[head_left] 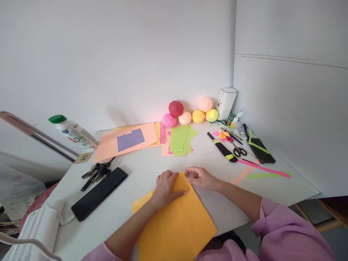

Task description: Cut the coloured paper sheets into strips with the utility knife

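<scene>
**Orange sheet [181, 224] askew at the near edge of the table [144, 165]**

The table spreads out in front of you, its far edge along the wall and its near edge at your body. The orange sheet is the biggest thing on it, lying at the middle of the near edge. A layer folds over at its left; the near part runs out of view, so you cannot tell its long axis from here. Next in size, the peach sheets [149, 132] lie toward the far-left corner.

Your left hand [166, 190] rests on top of the orange sheet, fingers bent near its far corner and thumb spread away from them, pressing rather than gripping. Your right hand [201, 177] is at that same corner, from the right, fingers curled close to the thumb; whether they pinch the paper you cannot tell. So the far corner lies between your hands, with the right-hand side slanting from it back toward the near edge.

Smaller things ring you: green sheets [179, 138] beyond your hands, a black slab [99, 194] toward the left edge, a white box [227, 103] at the far-right corner, a utility knife [223, 149] toward the right edge, six faceted paper balls [198, 116] along the far edge, and scissors [240, 150] just beside the knife.
</scene>
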Available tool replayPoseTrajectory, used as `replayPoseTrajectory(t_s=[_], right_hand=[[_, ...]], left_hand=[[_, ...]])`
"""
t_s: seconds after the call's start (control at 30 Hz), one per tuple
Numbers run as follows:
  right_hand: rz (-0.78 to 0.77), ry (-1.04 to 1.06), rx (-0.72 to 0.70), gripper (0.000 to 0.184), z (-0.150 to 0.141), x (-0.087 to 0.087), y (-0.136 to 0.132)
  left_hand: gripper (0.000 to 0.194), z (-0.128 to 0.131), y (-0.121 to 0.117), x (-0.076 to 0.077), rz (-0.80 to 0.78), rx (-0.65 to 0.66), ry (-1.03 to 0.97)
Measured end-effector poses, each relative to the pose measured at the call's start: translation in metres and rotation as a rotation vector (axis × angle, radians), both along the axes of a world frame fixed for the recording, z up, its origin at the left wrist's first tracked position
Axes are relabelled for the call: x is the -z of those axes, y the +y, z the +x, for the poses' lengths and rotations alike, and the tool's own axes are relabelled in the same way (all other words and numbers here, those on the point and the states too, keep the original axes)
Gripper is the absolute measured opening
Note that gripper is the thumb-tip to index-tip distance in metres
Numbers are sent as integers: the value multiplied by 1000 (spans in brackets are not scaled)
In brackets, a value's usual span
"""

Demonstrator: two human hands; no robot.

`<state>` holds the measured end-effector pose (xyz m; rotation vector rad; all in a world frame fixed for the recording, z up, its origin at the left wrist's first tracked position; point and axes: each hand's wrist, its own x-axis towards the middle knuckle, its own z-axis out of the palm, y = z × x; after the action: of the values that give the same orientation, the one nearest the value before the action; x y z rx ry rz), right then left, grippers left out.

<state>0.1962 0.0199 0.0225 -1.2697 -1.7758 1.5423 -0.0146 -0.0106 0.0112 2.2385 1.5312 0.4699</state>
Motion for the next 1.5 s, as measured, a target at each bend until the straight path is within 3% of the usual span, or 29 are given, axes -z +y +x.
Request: replayPoseTrajectory(t_s=[0.17,0.27,0.4,0.67,0.83,1.0,1.1,1.23,1.37,1.5], right_hand=[[-279,136,-26,51,-3,-6,-2],[-240,187,-159,33,-3,-8,-4],[-108,24,-216,24,4,-11,-3],[-194,-103,-347,30,22,-21,6],[-158,-124,-271,33,19,-20,5],[-171,-107,-141,42,19,-22,9],[-103,-57,-104,45,22,-20,12],[-45,85,72,45,24,-12,21],[-27,142,239,43,19,-10,47],[-28,130,408,37,2,-15,95]], left_hand=[[60,2,-1,1,60,-15,-62],[46,3,-1,-1,67,-24,-122],[17,1,1,-5,27,-25,-260],[27,-10,3,-15,-148,-201,-594],[37,-15,7,-19,-154,-302,-611],[55,-23,13,-14,-194,-439,-610],[53,-28,18,-12,-253,-438,-612],[52,-39,27,-12,-304,-371,-549],[51,-45,33,-10,-333,-298,-488],[47,-44,33,-7,-316,-275,-466]])
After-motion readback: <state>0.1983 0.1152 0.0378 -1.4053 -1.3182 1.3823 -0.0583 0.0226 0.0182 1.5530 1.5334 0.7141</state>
